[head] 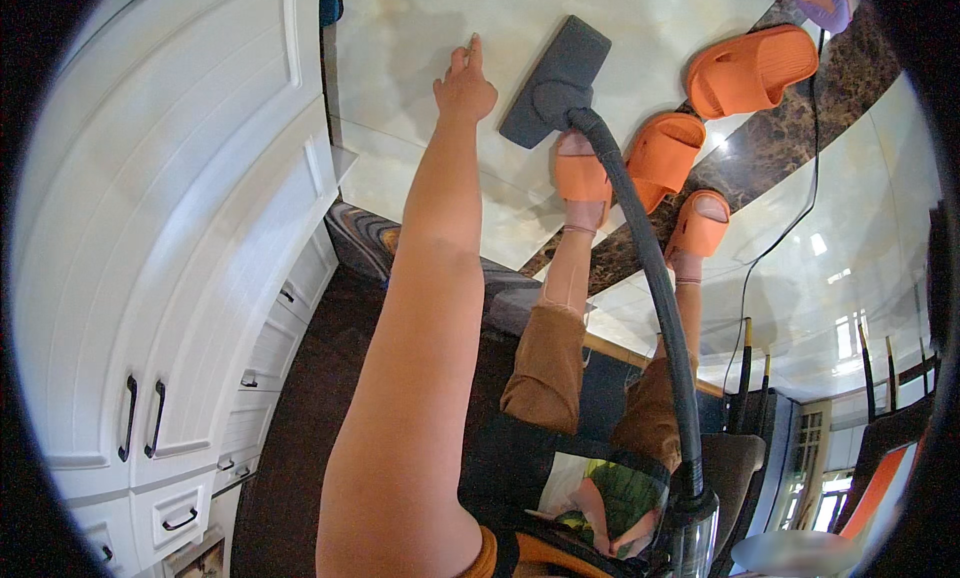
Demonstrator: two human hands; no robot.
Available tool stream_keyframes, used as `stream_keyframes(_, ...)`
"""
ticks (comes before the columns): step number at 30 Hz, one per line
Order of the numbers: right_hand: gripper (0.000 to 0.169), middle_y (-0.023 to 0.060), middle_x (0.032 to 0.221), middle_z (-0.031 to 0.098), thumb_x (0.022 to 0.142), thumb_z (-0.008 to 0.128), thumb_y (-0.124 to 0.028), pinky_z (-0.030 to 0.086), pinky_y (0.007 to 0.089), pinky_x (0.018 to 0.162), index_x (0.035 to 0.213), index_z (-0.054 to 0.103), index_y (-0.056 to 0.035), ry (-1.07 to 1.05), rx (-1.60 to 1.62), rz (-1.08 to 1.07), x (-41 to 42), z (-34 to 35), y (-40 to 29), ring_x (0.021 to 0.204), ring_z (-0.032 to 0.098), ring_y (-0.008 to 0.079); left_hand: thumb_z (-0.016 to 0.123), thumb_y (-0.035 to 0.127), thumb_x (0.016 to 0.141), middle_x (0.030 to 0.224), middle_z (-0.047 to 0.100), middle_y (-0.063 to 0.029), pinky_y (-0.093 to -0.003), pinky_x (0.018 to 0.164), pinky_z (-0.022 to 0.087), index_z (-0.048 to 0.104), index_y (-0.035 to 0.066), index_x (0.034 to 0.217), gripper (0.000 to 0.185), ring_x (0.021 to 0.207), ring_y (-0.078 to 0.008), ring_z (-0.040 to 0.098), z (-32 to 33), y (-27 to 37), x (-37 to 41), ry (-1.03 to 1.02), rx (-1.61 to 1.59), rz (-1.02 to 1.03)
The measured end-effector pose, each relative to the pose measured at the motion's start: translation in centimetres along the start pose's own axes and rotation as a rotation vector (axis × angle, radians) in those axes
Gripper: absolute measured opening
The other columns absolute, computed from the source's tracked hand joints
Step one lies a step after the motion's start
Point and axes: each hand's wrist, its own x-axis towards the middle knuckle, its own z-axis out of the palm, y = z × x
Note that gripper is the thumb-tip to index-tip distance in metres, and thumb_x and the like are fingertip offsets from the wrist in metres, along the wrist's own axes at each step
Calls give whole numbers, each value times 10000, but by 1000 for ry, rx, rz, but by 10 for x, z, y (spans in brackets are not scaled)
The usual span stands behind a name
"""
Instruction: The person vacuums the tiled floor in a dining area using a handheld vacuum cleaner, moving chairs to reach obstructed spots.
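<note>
My left hand reaches out over the pale tiled floor, with its back up and its index finger stretched forward. The other fingers are partly curled, and I see no clear object in them. Just right of it lies a dark grey vacuum cleaner floor head, apart from the hand. A grey ribbed hose runs from the head down to a clear tube with a dark collar at the bottom right. My right hand is out of view.
My feet wear orange slippers. Two unworn orange slippers and a purple slipper lie rightward. A black cable crosses the right floor. White cabinets line the left; a patterned mat and dark chairs are nearby.
</note>
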Motion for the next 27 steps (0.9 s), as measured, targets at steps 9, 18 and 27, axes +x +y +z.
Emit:
stream_keyframes(9,465,237,973,571,773,609,-315,435,467,785,1084,537,23,61,-12,-25,-3,23,12,895,526,397,479,179,773,1401,270,-98,-513,898,393,86,214,1436,772,1210,-297,421,-8,4,11,-60,-28,-91)
stream_keyframes(18,424,226,957,574,748,650,-278,435,468,780,1038,552,15,95,24,-87,6,17,5,892,526,396,484,184,750,1415,271,-95,-543,918,359,110,212,1434,779,1227,-302,405,-7,4,-3,-92,58,-16)
stream_keyframes(27,320,214,907,592,770,611,-258,449,446,750,957,580,0,361,458,-362,244,-114,-255,851,550,385,500,146,741,1389,316,-62,-586,948,303,128,239,1429,788,1173,-266,468,0,2,2,-34,-17,-64)
